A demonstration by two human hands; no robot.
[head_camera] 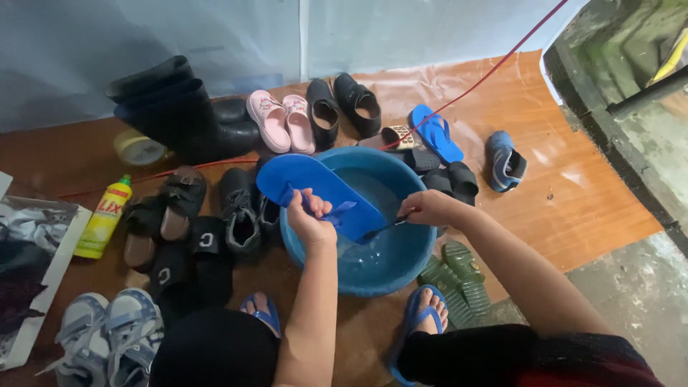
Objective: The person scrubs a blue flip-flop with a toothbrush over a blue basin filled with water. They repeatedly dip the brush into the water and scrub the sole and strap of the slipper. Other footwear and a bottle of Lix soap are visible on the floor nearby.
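Gripping a blue flip-flop [319, 190] with left hand [309, 218] fingers clamped on its strap, tilting it over the blue basin [373, 276] of water. Pinching a thin dark brush [383, 228] in right hand [424, 208] fingers (bristles touching the sole's edge). Crouching among scattered shoes [236, 215].

Pale sheet wall [215, 36], orange floor mat [573, 201]

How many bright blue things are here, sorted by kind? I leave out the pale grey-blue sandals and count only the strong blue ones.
Blue flip-flops: 4, one of them held in the left hand, two worn on the feet
Blue basin: 1
Blue sandal: 1
Total: 6
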